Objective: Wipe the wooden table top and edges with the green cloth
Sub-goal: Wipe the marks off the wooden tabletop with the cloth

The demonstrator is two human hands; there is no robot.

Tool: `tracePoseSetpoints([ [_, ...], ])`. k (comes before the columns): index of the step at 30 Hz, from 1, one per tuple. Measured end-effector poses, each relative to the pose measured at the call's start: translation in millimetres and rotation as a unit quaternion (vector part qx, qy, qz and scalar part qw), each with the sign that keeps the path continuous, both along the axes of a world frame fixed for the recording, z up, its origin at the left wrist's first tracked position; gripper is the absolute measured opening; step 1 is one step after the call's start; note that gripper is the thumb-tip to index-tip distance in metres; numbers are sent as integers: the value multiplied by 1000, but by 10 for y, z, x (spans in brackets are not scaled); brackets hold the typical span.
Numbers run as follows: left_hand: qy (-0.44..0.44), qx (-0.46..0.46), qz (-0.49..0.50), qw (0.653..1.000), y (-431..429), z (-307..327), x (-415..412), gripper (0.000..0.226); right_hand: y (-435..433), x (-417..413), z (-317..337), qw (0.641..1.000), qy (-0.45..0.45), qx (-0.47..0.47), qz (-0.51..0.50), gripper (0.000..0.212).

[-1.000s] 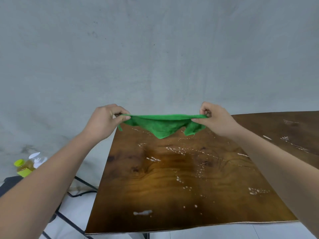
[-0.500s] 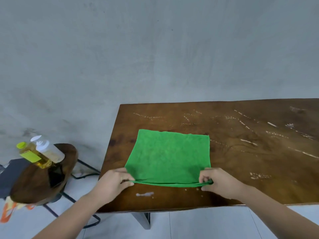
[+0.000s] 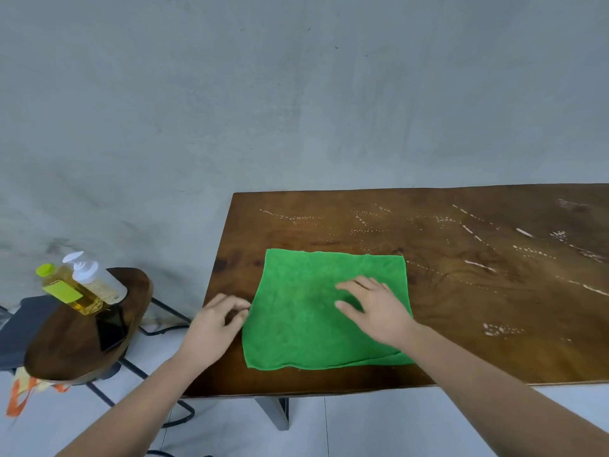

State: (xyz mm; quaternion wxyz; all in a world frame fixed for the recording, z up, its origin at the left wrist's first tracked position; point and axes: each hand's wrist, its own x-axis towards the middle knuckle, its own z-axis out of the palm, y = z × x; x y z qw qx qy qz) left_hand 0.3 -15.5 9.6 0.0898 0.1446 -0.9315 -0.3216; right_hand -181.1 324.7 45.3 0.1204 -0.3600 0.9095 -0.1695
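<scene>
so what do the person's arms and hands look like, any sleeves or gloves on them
Both arms are bare as far as the frame shows, with no sleeves in view. The left hand and right hand wear no gloves, and no rings, watch or bracelets show.

Bare room: grey plaster wall [image 3: 296, 94], white floor tiles [image 3: 362, 430], wooden table [image 3: 494, 324].

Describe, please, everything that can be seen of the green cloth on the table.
The green cloth is a bright green, roughly square piece with a soft, fuzzy look. It lies spread flat on the near left part of the wooden table, with a second layer showing along its near edge. The right hand rests open, palm down, on its right half. The left hand is at its left edge, fingers curled; whether it touches is unclear.
</scene>
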Motion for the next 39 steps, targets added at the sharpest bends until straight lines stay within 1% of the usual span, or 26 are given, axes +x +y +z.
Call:
tracePoseSetpoints([
  [2, 9, -50, 65, 997, -83, -123, 50, 24, -401, 31, -122, 1000, 9, 27, 5, 72],
  [4, 5, -109, 88, 990, -109, -234, 132, 36, -723, 91, -287, 997, 26, 70, 9, 78],
  [5, -3, -122, 94, 988, -108, -270, 171, 41, -829, 140, -383, 995, 34, 90, 5, 79],
  [7, -18, -107, 105, 989, -94, -311, 221, 48, -946, 286, -511, 990, 49, 131, -8, 83],
  [9, -22, -68, 115, 991, -98, -365, 251, 51, -1017, 478, -551, 988, 57, 145, -14, 88],
  [14, 15, 10, 134, 991, -80, -441, 300, 49, -1243, 1138, -569, 991, 60, 118, 26, 87],
  [18, 11, 16, 136, 991, -102, -474, 278, 45, -1352, 1508, -638, 992, 62, 84, 74, 82],
  [22, 1, 9, 132, 991, -97, -478, 277, 47, -1029, 1325, -637, 988, 84, 65, 109, 78],
  [26, -28, -16, 134, 990, -76, -436, 284, 50, -389, 874, -591, 992, 79, 90, 38, 80],
  [29, -51, -54, 124, 989, -48, -441, 290, 52, 90, 548, -609, 990, 87, 104, -48, 78],
  [32, -55, -60, 121, 989, -50, -455, 295, 54, 387, 360, -623, 982, 68, 103, -142, 81],
  [34, -57, -60, 121, 989, -53, -458, 296, 54, 367, 335, -636, 970, 59, 102, -214, 83],
  [36, -58, -59, 121, 989, -53, -447, 293, 53, 138, 389, -635, 951, 49, 110, -286, 83],
  [37, -57, -58, 121, 989, -49, -439, 295, 53, -31, 446, -626, 944, 43, 112, -308, 84],
  [39, -53, -56, 120, 990, -39, -425, 304, 53, -426, 604, -592, 944, 37, 113, -308, 86],
])
